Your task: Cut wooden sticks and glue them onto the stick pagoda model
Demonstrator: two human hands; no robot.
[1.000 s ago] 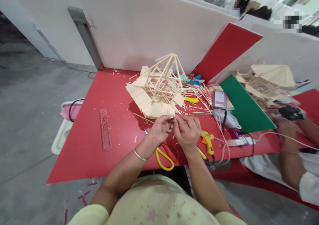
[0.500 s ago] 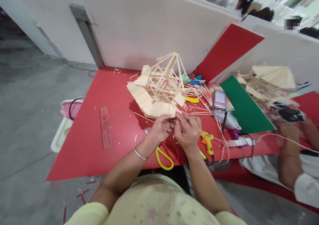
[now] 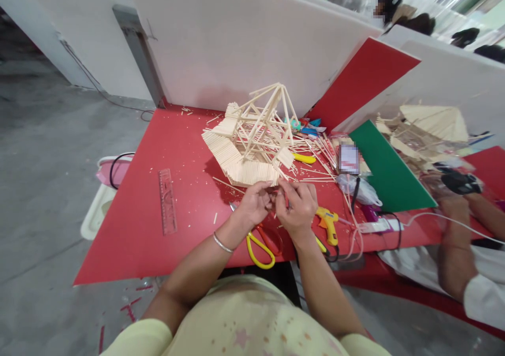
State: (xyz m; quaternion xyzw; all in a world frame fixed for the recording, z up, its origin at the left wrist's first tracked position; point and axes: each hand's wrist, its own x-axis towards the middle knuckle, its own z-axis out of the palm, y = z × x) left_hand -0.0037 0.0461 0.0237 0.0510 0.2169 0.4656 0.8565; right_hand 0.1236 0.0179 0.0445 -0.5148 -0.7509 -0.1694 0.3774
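A model built of thin wooden sticks (image 3: 252, 173) stands on the red table, with an open frame peaking above slatted panels. At its front right edge, the fingertips of both hands meet. My left hand (image 3: 254, 203), palm turned up, is curled with thumb and forefinger closed at the panel's edge. Beside it, my right hand (image 3: 298, 206) is closed in a pinch; whatever lies between its fingers is too small or hidden to name. Partly beneath my hands lie yellow-handled scissors (image 3: 260, 251) and a red-handled tool (image 3: 270, 238). A yellow glue gun (image 3: 327, 224) lies right of my right hand.
A clear ruler (image 3: 168, 202) lies at the left on the red table (image 3: 130, 240). Loose sticks (image 3: 315, 145) spread behind the model. At the right are a phone-like device (image 3: 349, 159), a green board (image 3: 389, 169), cables and another person's arms (image 3: 457, 240). A white partition (image 3: 236, 40) stands behind.
Hardly anything differs. My right hand has shifted very slightly left, its fingertips still by the panel's edge; the model stays in place.
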